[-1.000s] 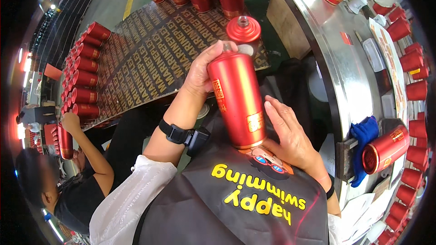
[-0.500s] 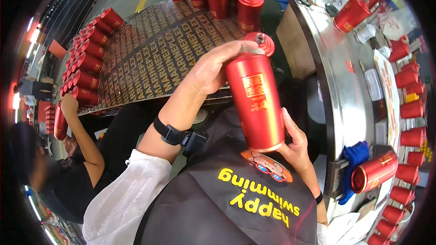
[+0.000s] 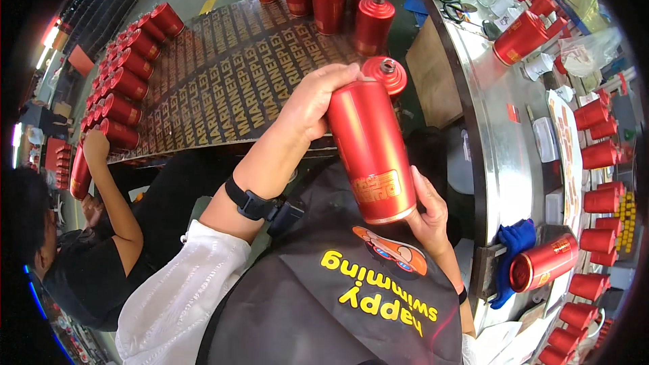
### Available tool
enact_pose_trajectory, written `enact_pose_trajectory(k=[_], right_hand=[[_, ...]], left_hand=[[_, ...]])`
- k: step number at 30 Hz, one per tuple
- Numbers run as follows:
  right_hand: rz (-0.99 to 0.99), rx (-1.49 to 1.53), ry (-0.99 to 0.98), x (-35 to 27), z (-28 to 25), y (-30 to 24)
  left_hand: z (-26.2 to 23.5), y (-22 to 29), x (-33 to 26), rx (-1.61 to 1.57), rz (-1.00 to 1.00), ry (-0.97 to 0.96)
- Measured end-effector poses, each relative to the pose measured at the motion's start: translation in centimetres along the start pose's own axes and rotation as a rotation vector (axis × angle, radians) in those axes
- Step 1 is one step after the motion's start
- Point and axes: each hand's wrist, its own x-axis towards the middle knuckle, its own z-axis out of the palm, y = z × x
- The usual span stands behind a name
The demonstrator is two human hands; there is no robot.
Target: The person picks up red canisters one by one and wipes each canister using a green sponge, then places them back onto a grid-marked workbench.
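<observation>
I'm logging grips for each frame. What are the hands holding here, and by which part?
Both hold one red bottle: the left hand wraps its upper body near the shoulder, and the right hand supports its lower end at the base.

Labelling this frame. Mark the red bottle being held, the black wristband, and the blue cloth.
red bottle (image 3: 370, 152), head view, middle of its body.
black wristband (image 3: 249, 201), head view, strap on the left wrist.
blue cloth (image 3: 514, 247), head view, folded middle at the metal table's edge.
</observation>
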Motion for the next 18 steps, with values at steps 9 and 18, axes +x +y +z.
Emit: enact_pose_trajectory(k=[9,18], right_hand=[[0.113,0.035,-0.047,-0.4,0.3,0.3],[0.185,0.171,-0.053,-0.8,0.8,1.5]], left_hand=[[-0.4,-0.3,0.1,-0.107,-0.047,-0.046],[-1.1,0.0,-0.2,0.02,-0.014,-0.048]])
